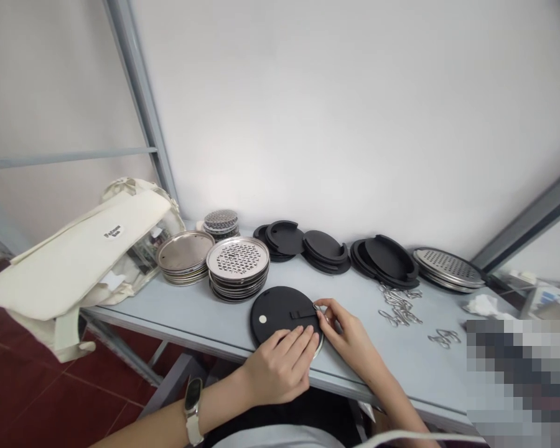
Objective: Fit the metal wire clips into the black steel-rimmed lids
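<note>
Under our hands, one black round cover (280, 311) lies flat on the surface (350, 373), near its front edge, with a shiny metal rim peeking out below. Our left grip (282, 361) rests on the cover, fingers together and nearly straight, closed around nothing. Our right grip (345, 330) is pinched nearly closed on one wire clip (316, 307), by the end of the cover's black strap (303, 314). We judge this piece part-way through: cover, strap and metal rim are together, but we cannot tell whether the clip is seated. Most parts lie apart, so much seems left. At the far right, one stack of oval-looking grater plates (450, 267) shows black edging, perhaps further along.

Counting, we see three groups of black covers (326, 246), each several deep; one stack of plain metal discs (186, 249); one of large grater discs (238, 258); and one of small perforated discs (221, 219). Loose wire clips (399, 305) make a bigger tangle, perhaps ten, and a smaller one of two or three. There is one cream bag (88, 249).
</note>
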Available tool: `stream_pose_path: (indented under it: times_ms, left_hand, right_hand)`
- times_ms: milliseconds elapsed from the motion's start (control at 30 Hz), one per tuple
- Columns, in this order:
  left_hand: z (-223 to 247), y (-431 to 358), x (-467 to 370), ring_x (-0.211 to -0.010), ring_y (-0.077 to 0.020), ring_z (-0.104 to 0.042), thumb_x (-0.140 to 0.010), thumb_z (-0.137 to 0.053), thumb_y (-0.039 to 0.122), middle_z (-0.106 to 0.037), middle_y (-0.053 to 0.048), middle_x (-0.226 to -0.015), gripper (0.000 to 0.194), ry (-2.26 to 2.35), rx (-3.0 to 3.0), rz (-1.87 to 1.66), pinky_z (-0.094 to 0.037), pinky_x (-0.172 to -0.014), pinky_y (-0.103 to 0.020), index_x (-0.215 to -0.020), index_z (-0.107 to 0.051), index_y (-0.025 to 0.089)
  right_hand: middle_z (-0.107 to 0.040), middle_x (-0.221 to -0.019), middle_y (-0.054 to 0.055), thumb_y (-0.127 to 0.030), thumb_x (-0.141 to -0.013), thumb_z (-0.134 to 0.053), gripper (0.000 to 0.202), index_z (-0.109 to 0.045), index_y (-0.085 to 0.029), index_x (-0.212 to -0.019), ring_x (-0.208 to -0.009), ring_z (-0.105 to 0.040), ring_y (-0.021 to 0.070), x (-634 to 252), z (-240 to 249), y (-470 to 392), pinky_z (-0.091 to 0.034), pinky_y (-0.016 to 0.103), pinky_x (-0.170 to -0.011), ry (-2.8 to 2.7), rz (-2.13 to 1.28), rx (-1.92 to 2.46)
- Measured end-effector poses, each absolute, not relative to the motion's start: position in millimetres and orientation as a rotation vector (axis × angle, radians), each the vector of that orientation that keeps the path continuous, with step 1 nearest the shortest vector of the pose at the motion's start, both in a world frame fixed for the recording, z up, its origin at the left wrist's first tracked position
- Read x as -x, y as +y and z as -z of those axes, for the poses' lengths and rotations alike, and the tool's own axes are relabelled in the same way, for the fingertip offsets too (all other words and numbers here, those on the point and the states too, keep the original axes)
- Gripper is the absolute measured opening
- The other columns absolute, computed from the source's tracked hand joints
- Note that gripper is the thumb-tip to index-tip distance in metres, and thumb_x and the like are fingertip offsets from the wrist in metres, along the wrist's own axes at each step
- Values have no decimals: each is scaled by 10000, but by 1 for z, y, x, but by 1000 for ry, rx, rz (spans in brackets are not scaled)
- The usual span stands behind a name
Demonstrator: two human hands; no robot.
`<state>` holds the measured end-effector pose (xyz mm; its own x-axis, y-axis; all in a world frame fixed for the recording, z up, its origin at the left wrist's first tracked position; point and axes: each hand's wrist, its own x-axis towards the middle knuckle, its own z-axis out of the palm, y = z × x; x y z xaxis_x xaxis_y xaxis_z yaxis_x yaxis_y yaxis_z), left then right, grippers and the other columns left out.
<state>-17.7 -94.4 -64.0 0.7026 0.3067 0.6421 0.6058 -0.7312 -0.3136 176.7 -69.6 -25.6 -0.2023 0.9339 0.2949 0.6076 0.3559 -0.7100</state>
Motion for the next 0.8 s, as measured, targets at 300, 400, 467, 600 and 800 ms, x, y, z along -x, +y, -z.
stream_pose_path:
  times_ms: [300, 400, 467, 600, 800]
  left_hand:
    - [64, -94, 18, -1171, -202, -505, -874, -406, 254, -516, -95, -1337, 464, -704, 2409, 799, -401, -937, -305, -1292, -514, 81]
    - [64, -94, 17, -1169, -204, -507, -875, -402, 251, -517, -98, -1335, 464, -705, 2412, 795, -401, -934, -308, -1293, -512, 82]
    - [63, -94, 17, -1166, -203, -507, -872, -407, 248, -520, -97, -1332, 462, -701, 2413, 798, -403, -930, -306, -1290, -514, 83]
    - [63, -94, 18, -1161, -204, -510, -864, -419, 243, -534, -94, -1318, 460, -699, 2406, 816, -406, -928, -309, -1281, -521, 80]
    - [63, -94, 18, -1157, -208, -514, -871, -404, 246, -526, -92, -1326, 462, -696, 2413, 811, -407, -927, -311, -1289, -516, 85]
  right_hand:
    - [-465, -648, -45, -328, -925, -398, 228, -510, -175, -1052, -585, -476, 133, -177, 26, -71, -399, 235, -582, -1916, -596, 1329]
    - [-462, -645, -46, -326, -924, -400, 221, -506, -174, -1043, -581, -469, 131, -177, 26, -71, -396, 235, -576, -1907, -602, 1328]
    - [-461, -652, -45, -326, -924, -402, 224, -495, -175, -1060, -585, -468, 131, -178, 28, -70, -397, 237, -581, -1903, -609, 1324]
    - [-454, -660, -42, -335, -928, -403, 235, -485, -177, -1081, -597, -468, 134, -179, 32, -68, -394, 241, -589, -1911, -621, 1304]
    - [-457, -654, -39, -347, -944, -378, 280, -510, -181, -1127, -596, -462, 136, -179, 31, -68, -391, 243, -603, -1926, -651, 1299]
